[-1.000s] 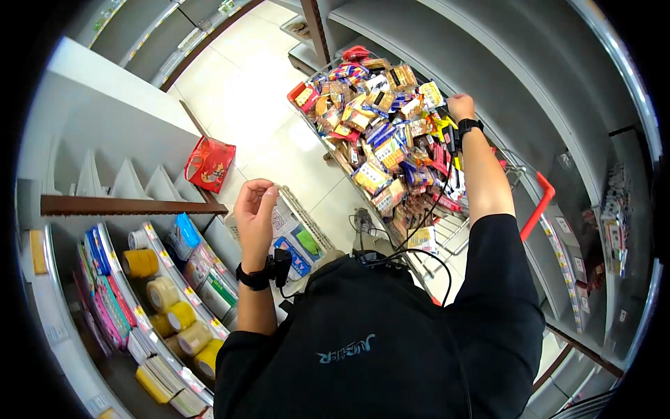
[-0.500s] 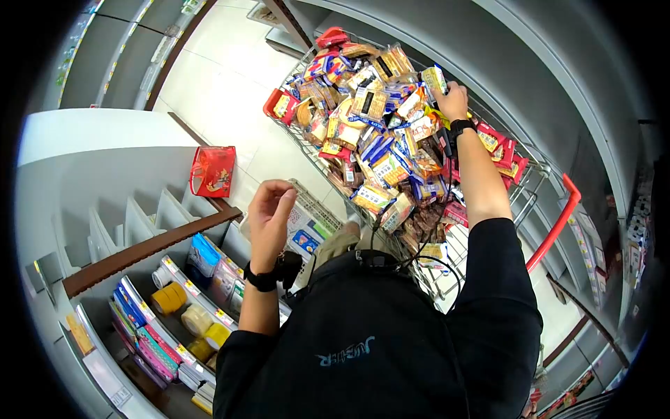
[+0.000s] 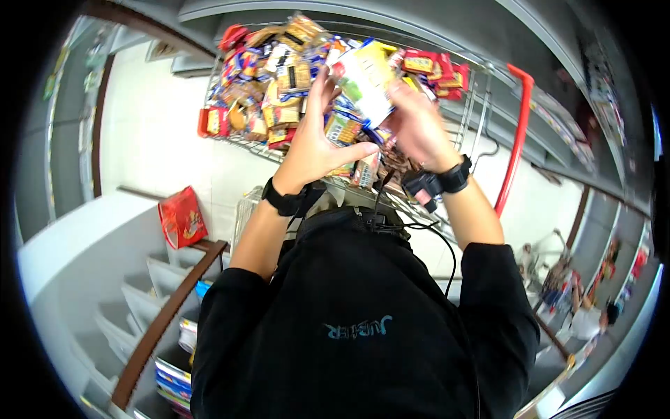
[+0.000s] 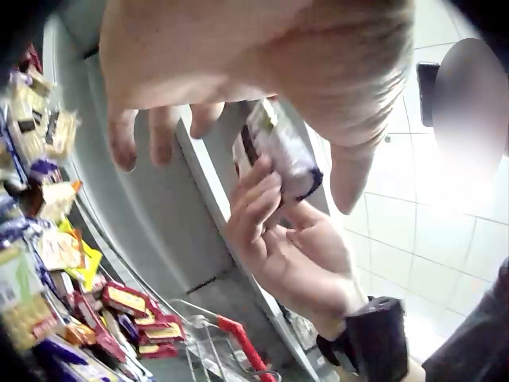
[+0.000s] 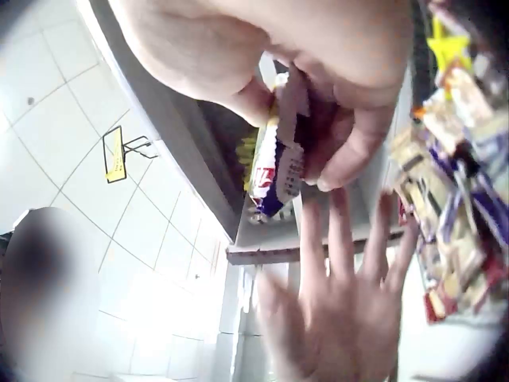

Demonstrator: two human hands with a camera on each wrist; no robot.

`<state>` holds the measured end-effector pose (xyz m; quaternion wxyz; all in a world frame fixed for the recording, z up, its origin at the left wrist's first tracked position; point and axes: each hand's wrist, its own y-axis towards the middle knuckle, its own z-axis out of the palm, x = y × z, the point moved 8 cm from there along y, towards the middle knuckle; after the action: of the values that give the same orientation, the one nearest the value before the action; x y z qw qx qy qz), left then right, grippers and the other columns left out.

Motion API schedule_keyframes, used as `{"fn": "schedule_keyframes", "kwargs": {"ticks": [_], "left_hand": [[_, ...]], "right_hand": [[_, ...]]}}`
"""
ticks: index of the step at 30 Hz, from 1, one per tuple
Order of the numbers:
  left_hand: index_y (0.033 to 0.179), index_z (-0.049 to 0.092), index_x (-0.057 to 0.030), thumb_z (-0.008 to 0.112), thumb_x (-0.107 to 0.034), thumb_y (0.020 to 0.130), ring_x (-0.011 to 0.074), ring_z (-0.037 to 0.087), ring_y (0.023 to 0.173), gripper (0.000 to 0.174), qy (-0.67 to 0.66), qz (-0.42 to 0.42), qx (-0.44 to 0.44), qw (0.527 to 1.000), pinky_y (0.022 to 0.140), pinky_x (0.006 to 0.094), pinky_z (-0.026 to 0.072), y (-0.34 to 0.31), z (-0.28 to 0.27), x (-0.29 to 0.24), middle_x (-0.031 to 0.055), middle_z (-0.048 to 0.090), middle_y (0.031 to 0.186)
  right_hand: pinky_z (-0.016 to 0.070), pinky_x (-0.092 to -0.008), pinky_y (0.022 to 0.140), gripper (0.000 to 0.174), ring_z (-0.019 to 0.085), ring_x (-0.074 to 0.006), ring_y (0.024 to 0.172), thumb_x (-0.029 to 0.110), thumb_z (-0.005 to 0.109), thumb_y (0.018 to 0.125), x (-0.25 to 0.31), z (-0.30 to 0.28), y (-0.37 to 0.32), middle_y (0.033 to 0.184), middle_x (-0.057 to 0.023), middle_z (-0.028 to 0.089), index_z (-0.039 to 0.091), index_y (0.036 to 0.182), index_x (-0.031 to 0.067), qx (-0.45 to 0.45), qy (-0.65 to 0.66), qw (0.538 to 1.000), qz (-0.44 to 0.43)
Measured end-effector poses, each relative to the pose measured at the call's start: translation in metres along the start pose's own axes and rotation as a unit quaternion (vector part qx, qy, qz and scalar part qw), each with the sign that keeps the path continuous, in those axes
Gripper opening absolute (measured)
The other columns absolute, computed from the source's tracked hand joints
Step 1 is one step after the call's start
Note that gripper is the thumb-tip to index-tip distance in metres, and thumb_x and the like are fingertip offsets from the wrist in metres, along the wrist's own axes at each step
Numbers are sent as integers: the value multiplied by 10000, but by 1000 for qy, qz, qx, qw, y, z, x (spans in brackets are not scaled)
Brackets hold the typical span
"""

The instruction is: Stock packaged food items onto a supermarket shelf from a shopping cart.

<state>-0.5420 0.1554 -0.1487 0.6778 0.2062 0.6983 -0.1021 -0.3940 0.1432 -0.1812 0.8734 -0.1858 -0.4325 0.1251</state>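
In the head view the right hand (image 3: 421,129) pinches a white, yellow and blue snack packet (image 3: 364,80) above the heap in the cart. Its thumb and fingers also grip the packet (image 5: 270,159) in the right wrist view. The left hand (image 3: 312,143) is spread beside the packet, thumb apart from the fingers; in the left wrist view a gap shows between this hand (image 4: 254,64) and the packet (image 4: 282,155). Under both hands, many wrapped snacks (image 3: 293,77) fill the wire cart, with red packets (image 3: 436,70) near its handle.
The cart's red handle (image 3: 516,140) is at the right. Grey shelves (image 3: 419,21) run behind the cart. A red bag (image 3: 183,218) stands on the floor at the left, by a white shelf unit (image 3: 77,244). People are visible at the far right.
The right hand has lifted a packet off the heap and drawn it inward. From beside the cart, the left hand has moved up to the packet, its fingers spreading. The head view has turned.
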Motion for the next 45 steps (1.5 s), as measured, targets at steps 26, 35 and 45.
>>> {"fn": "schedule_keyframes", "kwargs": {"ticks": [26, 35, 45], "left_hand": [[1434, 283, -7, 561, -49, 836, 179, 585, 1032, 661, -410, -167, 36, 896, 927, 315, 451, -36, 13, 59, 120, 588, 1173], [1408, 302, -1, 503, -119, 882, 284, 560, 1152, 576, -421, -143, 71, 893, 1003, 415, 430, -22, 20, 47, 166, 531, 1281], [1452, 239, -53, 623, -357, 887, 278, 594, 1110, 748, -582, -253, 208, 744, 885, 425, 539, -36, 50, 44, 160, 512, 1302]], "right_hand": [[530, -455, 749, 239, 646, -403, 811, 138, 679, 671, -84, -198, -82, 814, -257, 650, 663, 841, -30, -105, -812, 569, 84], [518, -260, 767, 301, 619, -125, 884, -54, 679, 792, 50, -58, -88, 972, -60, 643, 539, 1052, 2, -35, -390, 920, 30], [495, -243, 858, 338, 579, -106, 996, -64, 654, 811, 25, 30, -41, 1046, -41, 603, 524, 1116, 4, 170, -362, 916, -23]]}}
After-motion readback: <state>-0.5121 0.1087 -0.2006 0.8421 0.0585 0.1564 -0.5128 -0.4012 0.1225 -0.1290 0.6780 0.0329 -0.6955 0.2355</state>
